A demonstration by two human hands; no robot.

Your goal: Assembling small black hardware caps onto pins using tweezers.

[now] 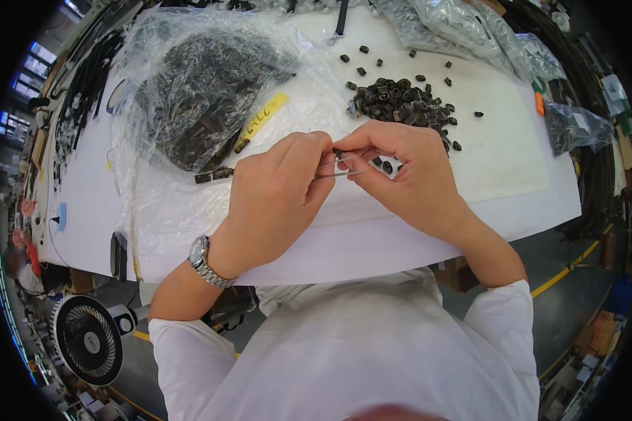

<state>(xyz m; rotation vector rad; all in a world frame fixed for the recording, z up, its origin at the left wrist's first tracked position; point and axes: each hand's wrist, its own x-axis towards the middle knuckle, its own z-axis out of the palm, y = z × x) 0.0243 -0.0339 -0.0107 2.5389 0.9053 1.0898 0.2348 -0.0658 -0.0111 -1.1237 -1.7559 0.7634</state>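
- We hold our left hand (277, 189) over the white table's (512, 161) near edge, its fingers pinched shut on the left end of a thin metal clip (338, 168).
- The clip's long axis runs left to right between both hands.
- Our right hand (400, 168) pinches a small black loop (339, 153) at the clip's tip; the loop pile (400, 102) lies just beyond, nearer this hand.

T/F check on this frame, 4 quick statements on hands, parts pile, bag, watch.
1. Both hands, left hand and right hand, pinch a thin metal pin between them. True.
2. The pile of small black parts sits in a tray. False: it lies loose on the white table.
3. The wristwatch is on the right wrist. False: left wrist.
4. A clear plastic bag of dark parts lies left of the hands. True.
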